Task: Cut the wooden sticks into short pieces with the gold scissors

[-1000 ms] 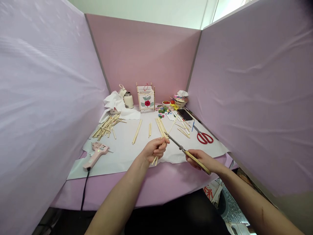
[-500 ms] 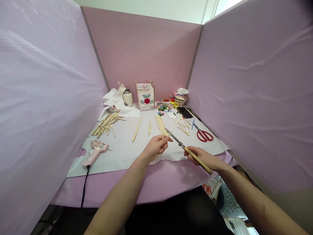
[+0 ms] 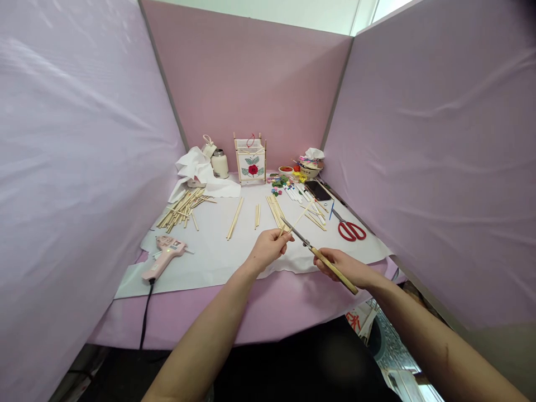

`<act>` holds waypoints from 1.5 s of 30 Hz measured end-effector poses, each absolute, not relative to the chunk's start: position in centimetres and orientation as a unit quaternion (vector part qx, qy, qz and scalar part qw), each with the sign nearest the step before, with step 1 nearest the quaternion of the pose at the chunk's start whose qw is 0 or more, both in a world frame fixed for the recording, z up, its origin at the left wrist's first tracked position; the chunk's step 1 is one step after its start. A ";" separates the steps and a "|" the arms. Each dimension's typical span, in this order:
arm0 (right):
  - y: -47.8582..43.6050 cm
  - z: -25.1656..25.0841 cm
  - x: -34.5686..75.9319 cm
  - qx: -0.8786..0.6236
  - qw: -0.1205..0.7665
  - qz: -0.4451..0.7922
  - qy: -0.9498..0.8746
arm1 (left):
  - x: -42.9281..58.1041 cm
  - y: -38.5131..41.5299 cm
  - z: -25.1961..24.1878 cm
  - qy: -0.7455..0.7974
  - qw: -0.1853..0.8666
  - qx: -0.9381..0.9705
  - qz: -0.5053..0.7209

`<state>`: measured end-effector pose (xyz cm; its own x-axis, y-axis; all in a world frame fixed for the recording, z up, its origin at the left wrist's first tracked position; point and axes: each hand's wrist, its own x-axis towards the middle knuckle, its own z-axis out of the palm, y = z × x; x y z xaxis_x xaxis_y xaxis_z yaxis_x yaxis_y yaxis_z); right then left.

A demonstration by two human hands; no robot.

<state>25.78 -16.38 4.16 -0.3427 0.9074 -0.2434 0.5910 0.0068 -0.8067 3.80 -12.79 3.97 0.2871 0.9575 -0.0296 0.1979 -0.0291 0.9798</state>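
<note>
From my remote station I record the left hand (image 3: 271,247) pinching a thin wooden stick (image 3: 303,214) over the tabletop (image 3: 218,262), and the right hand (image 3: 338,266) wrapped around the yellow-handled scissors (image 3: 335,270). The blades lie beside the stick near the left hand, just short of a row of loose sticks (image 3: 273,210); contact cannot be confirmed. I assess the step in hand as cutting, and the next move calls for a steady stick, blades squarely across it and fingers kept clear.
</note>
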 end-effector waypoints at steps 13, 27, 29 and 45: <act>-16.4 3.1 25.1 -0.564 0.187 0.470 -0.652 | 4.6 -13.0 2.5 0.527 0.138 0.749 0.377; -16.8 3.3 27.1 -0.491 0.185 0.428 -0.736 | 2.5 -12.0 3.5 0.338 0.726 0.535 0.271; -16.7 3.1 26.7 -0.519 0.195 0.422 -0.717 | 3.4 -12.3 3.1 0.409 0.612 0.586 0.338; -16.6 3.0 27.6 -0.481 0.186 0.413 -0.751 | 2.4 -12.1 3.7 0.299 0.768 0.496 0.273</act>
